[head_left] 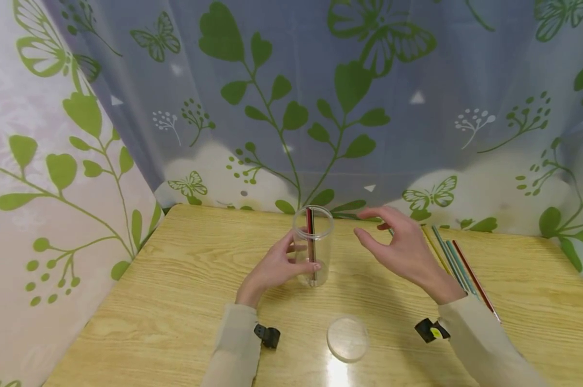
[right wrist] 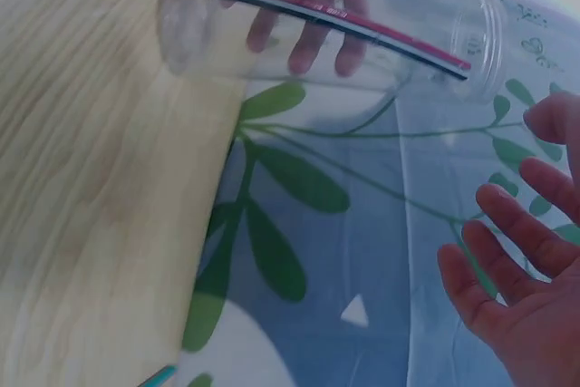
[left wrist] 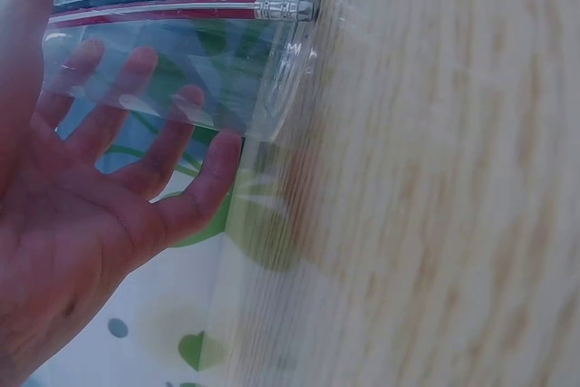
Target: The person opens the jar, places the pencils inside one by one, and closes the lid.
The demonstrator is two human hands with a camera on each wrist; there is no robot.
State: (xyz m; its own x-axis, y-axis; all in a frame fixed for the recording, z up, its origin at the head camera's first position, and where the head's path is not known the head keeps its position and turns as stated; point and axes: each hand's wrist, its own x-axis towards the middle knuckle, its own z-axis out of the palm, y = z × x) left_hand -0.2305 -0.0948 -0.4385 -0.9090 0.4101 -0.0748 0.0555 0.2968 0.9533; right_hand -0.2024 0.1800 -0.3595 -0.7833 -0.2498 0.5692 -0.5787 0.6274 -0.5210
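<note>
A clear plastic jar (head_left: 323, 251) stands upright on the table, its top uncovered. My left hand (head_left: 275, 264) grips it from the left side, thumb across the front and fingers round behind. Inside lean two pencils (head_left: 311, 236), one red and one dark, side by side with their eraser ends at the bottom, as the left wrist view shows. To the right of the jar, my right hand (head_left: 401, 248) hovers with its fingers spread and loosely bent, nothing between them. It is apart from the jar in the right wrist view.
Several pencils (head_left: 458, 269) in yellow, teal and red lie on the table beyond my right wrist. A round clear lid (head_left: 347, 338) lies nearer me, in front of the jar. A leaf-patterned curtain (head_left: 291, 107) hangs along the table's back edge.
</note>
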